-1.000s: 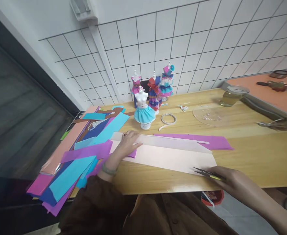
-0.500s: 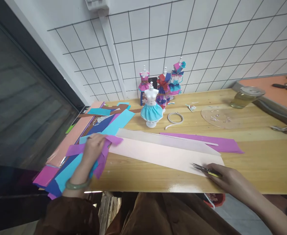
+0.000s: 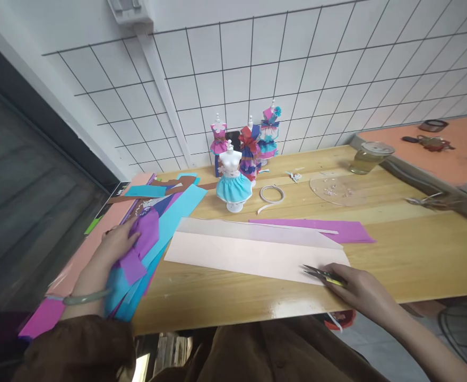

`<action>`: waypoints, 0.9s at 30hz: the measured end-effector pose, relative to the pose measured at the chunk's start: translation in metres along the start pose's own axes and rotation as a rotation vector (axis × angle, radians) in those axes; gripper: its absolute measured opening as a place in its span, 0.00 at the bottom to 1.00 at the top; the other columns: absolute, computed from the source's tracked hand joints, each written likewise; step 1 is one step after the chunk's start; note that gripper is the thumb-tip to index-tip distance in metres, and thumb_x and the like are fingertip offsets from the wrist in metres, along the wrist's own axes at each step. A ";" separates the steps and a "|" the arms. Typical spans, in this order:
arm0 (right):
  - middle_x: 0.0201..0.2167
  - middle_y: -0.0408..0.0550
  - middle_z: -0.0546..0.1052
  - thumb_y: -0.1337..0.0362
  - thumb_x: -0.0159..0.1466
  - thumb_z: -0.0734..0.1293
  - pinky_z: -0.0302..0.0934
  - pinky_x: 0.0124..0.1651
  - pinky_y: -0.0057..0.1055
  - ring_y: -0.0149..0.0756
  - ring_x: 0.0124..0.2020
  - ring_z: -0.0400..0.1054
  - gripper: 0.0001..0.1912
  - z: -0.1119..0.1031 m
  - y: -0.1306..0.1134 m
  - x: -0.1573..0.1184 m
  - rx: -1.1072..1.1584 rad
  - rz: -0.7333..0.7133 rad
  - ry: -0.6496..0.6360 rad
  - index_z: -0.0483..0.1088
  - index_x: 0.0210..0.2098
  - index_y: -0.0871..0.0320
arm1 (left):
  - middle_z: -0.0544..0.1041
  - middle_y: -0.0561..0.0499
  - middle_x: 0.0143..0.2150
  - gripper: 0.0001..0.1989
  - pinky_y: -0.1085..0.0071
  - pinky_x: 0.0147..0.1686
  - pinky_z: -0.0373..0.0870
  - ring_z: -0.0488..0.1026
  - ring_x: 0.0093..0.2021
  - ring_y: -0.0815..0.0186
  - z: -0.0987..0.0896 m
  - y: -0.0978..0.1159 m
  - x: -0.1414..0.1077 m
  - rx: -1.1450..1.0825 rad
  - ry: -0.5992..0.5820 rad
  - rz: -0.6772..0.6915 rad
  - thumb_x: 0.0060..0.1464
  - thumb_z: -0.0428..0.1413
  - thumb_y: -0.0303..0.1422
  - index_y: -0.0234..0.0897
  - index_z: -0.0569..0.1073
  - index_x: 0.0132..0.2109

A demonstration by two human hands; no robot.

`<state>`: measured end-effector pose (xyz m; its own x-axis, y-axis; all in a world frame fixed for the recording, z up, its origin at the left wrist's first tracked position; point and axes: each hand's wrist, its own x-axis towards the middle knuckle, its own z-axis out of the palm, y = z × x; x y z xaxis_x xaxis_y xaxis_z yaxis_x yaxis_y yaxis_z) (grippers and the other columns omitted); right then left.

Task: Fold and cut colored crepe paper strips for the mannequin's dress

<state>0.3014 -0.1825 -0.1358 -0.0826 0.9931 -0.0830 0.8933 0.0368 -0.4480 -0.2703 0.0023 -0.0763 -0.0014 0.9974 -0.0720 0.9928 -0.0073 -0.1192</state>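
Note:
My left hand (image 3: 118, 241) has its fingers closed on a crumpled purple paper strip (image 3: 148, 233), over a pile of coloured sheets at the left. Beneath it lie blue paper strips (image 3: 186, 209). In my right hand (image 3: 348, 284) is a pair of scissors (image 3: 321, 274), blades pointing left and slightly apart over the right end of a long pale pink sheet (image 3: 233, 252). A purple sheet (image 3: 353, 231) lies partly under that one. Behind them stands a small white dress form (image 3: 231, 159) in a light blue skirt (image 3: 233, 188).
Several dressed mini mannequins (image 3: 268, 135) stand near the tiled wall. A coiled white cord (image 3: 272, 194), a clear round plate (image 3: 337, 191) with small beads and a lidded jar (image 3: 371, 157) sit farther right. Another metal tool (image 3: 428, 201) lies at the table's right edge.
My left hand has moved left with the purple strip, away from the pink sheet and farther over the pile. My right hand keeps the scissors at the sheet's right end. The view has shifted.

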 end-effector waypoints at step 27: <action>0.38 0.45 0.79 0.58 0.59 0.61 0.66 0.36 0.32 0.41 0.36 0.73 0.10 -0.008 -0.001 0.005 0.022 -0.028 -0.024 0.72 0.38 0.50 | 0.74 0.49 0.34 0.08 0.68 0.38 0.60 0.68 0.38 0.62 0.016 0.285 0.025 -0.620 0.035 0.830 0.51 0.56 0.36 0.36 0.73 0.34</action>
<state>0.3032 -0.1764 -0.1283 -0.1180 0.9888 -0.0912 0.8804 0.0617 -0.4703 0.0108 0.0240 -0.1283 0.7052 0.6968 0.1309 0.5669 -0.6652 0.4859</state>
